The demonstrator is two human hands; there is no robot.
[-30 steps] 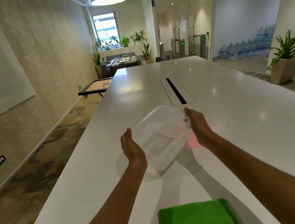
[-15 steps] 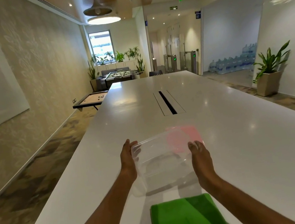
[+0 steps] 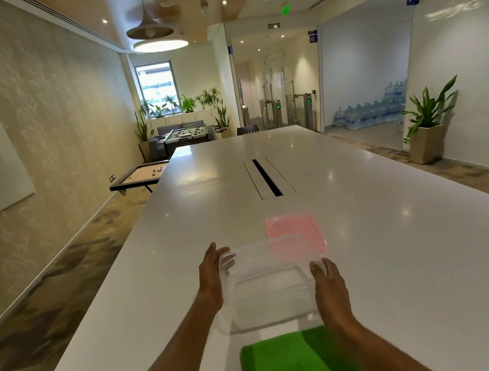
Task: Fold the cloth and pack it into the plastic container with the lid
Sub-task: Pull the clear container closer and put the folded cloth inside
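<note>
While gripped from both sides, clear plastic container (image 3: 267, 282) upright and open-topped on the white desk (image 3: 410, 254), whether resting fully on the surface or lifted a little, impossible to tell. Left hand (image 3: 211, 273) flat against its left wall, fingers curled over the far left corner of the rim. Right hand (image 3: 329, 283) pressed to the right wall near the closer corner, thumb tip up at the rim. Both hands closed on the container, nothing else in either. Inside the container, nothing visible through the clear walls.

Pink lid (image 3: 295, 233) flat on the desk just beyond the container, toward the right, partly seen through the far clear wall; touching or merely overlapping in view, unclear.

Green cloth (image 3: 296, 367) folded into a thick rectangle, lying on the desk at the near edge, just in front of the container, a thin strip of white between the two. Right forearm crossing over the cloth's right part.

Farther along the desk, a dark cable slot (image 3: 266, 177) down the middle, well apart from everything else.
</note>
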